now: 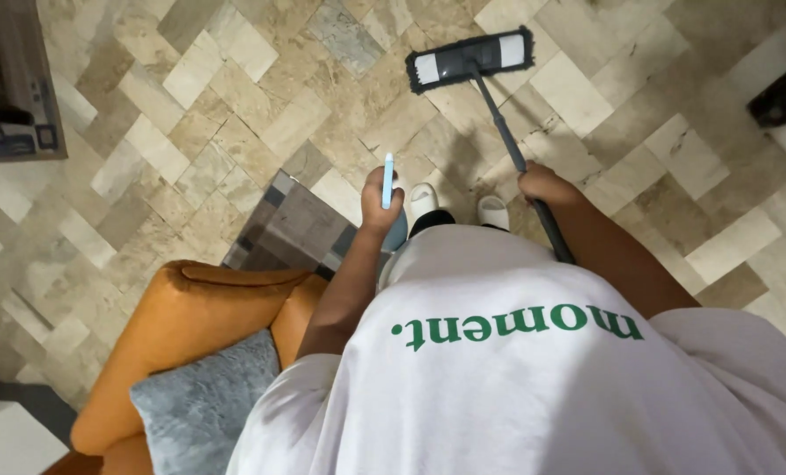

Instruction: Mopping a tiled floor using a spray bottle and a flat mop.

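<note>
Closest to my view is the white shirt (516,378) with green lettering, filling the lower frame as I look down over it. Beneath everything spreads the stone-tile floor (190,105), laid in a beige and grey zigzag; I see no clear line between wet and dry tiles, so I cannot judge how much of it has been gone over. At lower left stands an orange armchair (190,308) with a grey cushion (204,405) on its seat, and just beyond it lies a patchwork rug (296,224) whose edge reaches toward the feet. A dark cabinet (14,79) sits at the far left edge. The flat mop (470,60) rests head-down on the tiles well ahead of the white slippers (459,204), its grey pole slanting back to the right hand (543,183), whose grip is closed around the shaft about midway. The left hand (380,204) is raised in front of the body, its grip wrapped around a slim pale-blue stick-shaped thing (388,180) held upright; I cannot tell what it is. From how the mop stands, flat and extended, I judge the floor work to be under way.
</note>
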